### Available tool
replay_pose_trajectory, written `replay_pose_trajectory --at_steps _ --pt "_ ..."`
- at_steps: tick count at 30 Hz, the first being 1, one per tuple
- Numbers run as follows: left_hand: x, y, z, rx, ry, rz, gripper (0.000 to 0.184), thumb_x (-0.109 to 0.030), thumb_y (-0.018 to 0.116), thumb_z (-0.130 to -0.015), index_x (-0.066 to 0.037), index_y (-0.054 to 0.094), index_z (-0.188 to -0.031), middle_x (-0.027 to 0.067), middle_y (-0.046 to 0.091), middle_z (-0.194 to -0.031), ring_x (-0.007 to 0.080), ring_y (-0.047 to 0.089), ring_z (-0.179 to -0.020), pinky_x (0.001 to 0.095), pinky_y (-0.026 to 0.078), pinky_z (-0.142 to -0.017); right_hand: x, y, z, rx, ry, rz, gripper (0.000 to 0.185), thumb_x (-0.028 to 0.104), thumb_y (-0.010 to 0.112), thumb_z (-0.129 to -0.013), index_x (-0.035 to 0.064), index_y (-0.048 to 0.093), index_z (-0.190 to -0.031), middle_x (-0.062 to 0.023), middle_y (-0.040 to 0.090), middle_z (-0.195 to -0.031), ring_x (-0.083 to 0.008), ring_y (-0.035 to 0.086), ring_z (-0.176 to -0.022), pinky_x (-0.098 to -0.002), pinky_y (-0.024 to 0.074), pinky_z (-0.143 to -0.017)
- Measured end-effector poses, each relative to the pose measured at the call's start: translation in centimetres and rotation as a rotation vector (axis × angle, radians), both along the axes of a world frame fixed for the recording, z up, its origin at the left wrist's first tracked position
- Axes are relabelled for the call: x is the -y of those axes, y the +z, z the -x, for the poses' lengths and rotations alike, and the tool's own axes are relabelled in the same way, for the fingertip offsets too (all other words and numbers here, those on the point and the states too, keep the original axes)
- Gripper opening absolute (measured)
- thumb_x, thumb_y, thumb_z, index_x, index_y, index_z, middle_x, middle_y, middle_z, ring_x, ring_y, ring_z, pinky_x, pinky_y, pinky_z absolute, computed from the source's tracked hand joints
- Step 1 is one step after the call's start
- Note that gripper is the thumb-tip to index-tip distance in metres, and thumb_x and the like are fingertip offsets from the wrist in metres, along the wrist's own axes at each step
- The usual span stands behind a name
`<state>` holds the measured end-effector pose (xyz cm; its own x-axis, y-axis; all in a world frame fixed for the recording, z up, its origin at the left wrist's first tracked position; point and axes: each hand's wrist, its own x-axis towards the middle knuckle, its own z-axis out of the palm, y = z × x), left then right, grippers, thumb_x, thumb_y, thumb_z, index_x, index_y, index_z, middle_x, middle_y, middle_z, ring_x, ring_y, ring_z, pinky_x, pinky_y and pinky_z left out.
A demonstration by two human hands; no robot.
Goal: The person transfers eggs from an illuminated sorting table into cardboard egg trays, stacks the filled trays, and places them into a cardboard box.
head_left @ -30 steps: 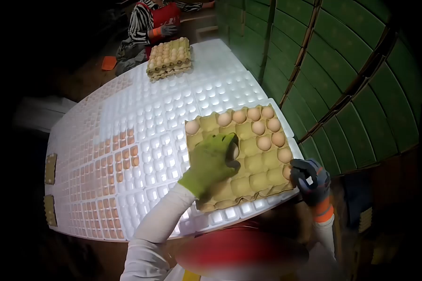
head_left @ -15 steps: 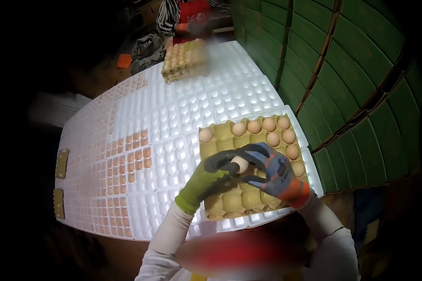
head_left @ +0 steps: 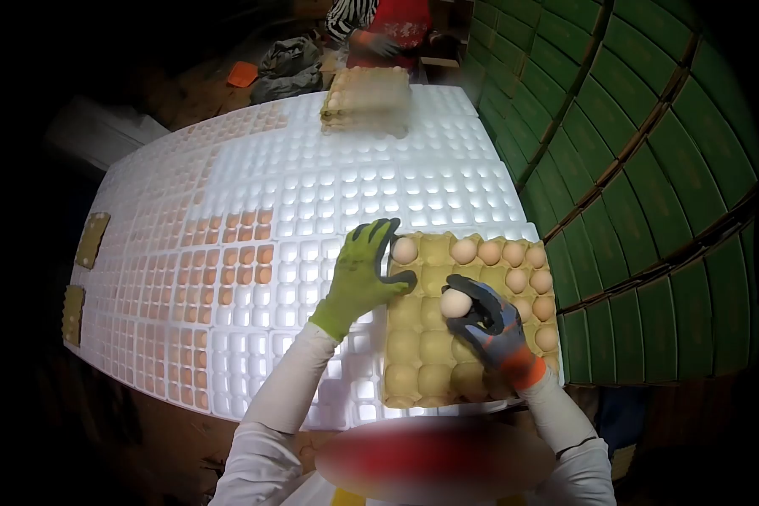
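My left hand (head_left: 364,274), in a green glove with dark fingertips, is open at the left edge of a pulp egg tray (head_left: 434,346). Its thumb and fingers are spread around an egg (head_left: 405,250) in the tray's back left corner; whether they touch it I cannot tell. A pale egg (head_left: 456,304) is held in the fingers of my right hand (head_left: 491,325), gloved in blue-grey and orange, above the middle of the tray. Several more eggs (head_left: 489,253) sit along the back and right side of this tray, and my right hand hides some cups.
White plastic egg trays (head_left: 299,278) cover the lit table, some with brown eggs (head_left: 249,263). A pulp tray stack (head_left: 364,101) stands at the far end, near a person in a red apron (head_left: 401,34). Green boxes (head_left: 641,244) are piled along the right.
My hands have moved apart. The left has opened and shifted back toward the corner egg, while the right keeps the pale egg. The view has shifted slightly.
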<state>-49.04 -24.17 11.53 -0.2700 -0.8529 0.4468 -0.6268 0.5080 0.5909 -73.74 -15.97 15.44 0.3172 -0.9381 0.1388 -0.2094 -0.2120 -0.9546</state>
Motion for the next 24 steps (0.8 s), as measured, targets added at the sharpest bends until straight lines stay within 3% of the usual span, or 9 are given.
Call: replay_pose_trajectory --at_steps 3,4,8,12,14,15,16,20,24 --pt "0.9 0.0 0.6 0.078 -0.001 -0.089 0.065 -0.027 0.084 -0.073 -0.009 0.062 -0.131 0.015 0.06 -0.133 0.0358 0.054 -0.125 0.0462 0.044 -0.107 -0.6 0.1 0.2 0.405 -0.087 -0.308 0.058 0.001 0.064 -0.095 0.0043 0.045 -0.151 -0.0114 0.063 -0.121 -0.02 0.07 -0.103 -0.0327 0.0596 -0.088" --pt "1.0 0.1 0.7 0.05 0.003 -0.099 0.063 -0.025 0.084 -0.072 -0.009 0.064 -0.129 0.0146 0.06 -0.133 0.0353 0.055 -0.124 0.0462 0.045 -0.106 -0.5 0.5 0.5 0.404 -0.076 -0.279 0.058 0.001 0.057 -0.098 0.0008 0.038 -0.153 -0.0164 0.063 -0.124 -0.0239 0.07 -0.105 -0.0349 0.0602 -0.088" --pt "1.0 -0.5 0.9 -0.06 -0.011 -0.058 0.058 -0.015 0.083 -0.07 -0.009 0.066 -0.125 0.0118 0.062 -0.128 0.0312 0.058 -0.119 0.0432 0.049 -0.1 -0.5 1.2 1.1 0.582 -0.115 -0.392 0.056 0.001 0.057 -0.097 -0.0006 0.037 -0.149 -0.0218 0.061 -0.13 -0.0277 0.071 -0.107 -0.0365 0.0612 -0.087" --pt "0.6 -0.3 1.0 -0.241 -0.011 0.043 0.058 -0.009 0.085 -0.069 -0.009 0.067 -0.125 0.0069 0.066 -0.119 0.0225 0.063 -0.108 0.0364 0.055 -0.087 -1.0 0.2 1.1 0.302 -0.116 -0.154 0.047 0.008 0.054 -0.099 0.0012 0.041 -0.145 -0.0188 0.065 -0.122 -0.0268 0.07 -0.101 -0.0383 0.0613 -0.08" --pt "-0.1 1.2 0.9 -0.236 -0.022 -0.037 0.055 -0.01 0.084 -0.071 -0.008 0.068 -0.123 0.0053 0.068 -0.114 0.0183 0.064 -0.101 0.034 0.055 -0.082 -1.0 -0.2 1.8 0.141 -0.097 -0.079 0.044 0.005 0.053 -0.099 0.0016 0.043 -0.141 -0.0177 0.065 -0.122 -0.0245 0.07 -0.098 -0.0364 0.061 -0.075" --pt "-0.7 2.3 1.0 -0.236 -0.027 -0.079 0.053 -0.01 0.084 -0.072 -0.008 0.069 -0.122 0.0045 0.068 -0.111 0.0161 0.065 -0.097 0.0327 0.056 -0.079 -0.9 -0.5 1.9 0.27 -0.11 -0.175 0.043 0.003 0.053 -0.098 0.0015 0.044 -0.14 -0.0172 0.064 -0.123 -0.023 0.069 -0.096 -0.0348 0.0602 -0.073" --pt "-1.2 3.0 1.4 -0.24 -0.03 -0.075 0.051 -0.015 0.088 -0.073 -0.008 0.07 -0.12 0.0044 0.068 -0.105 0.0173 0.065 -0.085 0.0333 0.055 -0.075 -0.8 -0.7 2.0 0.397 -0.123 -0.273 0.042 0.0 0.053 -0.097 0.0014 0.044 -0.139 -0.0168 0.064 -0.123 -0.0215 0.068 -0.095 -0.0332 0.0595 -0.072" --pt "-2.1 2.6 1.9 -0.089 0.006 0.076 0.059 -0.032 0.093 -0.068 -0.008 0.071 -0.117 0.0062 0.068 -0.099 0.0227 0.063 -0.08 0.0356 0.053 -0.072 -0.4 -1.0 2.0 0.367 -0.187 -0.323 0.045 -0.005 0.059 -0.094 0.0016 0.045 -0.136 -0.0152 0.063 -0.125 -0.0167 0.065 -0.093 -0.0305 0.0572 -0.072" --pt "-2.6 2.1 1.9 -0.004 0.041 0.086 0.058 -0.036 0.092 -0.067 -0.009 0.071 -0.114 0.0064 0.069 -0.095 0.0252 0.063 -0.082 0.0387 0.052 -0.074 -0.9 -0.1 1.5 0.273 -0.147 -0.233 0.067 -0.011 0.066 -0.089 0.0005 0.037 -0.148 -0.0169 0.057 -0.14 -0.022 0.064 -0.117 -0.033 0.0573 -0.094"
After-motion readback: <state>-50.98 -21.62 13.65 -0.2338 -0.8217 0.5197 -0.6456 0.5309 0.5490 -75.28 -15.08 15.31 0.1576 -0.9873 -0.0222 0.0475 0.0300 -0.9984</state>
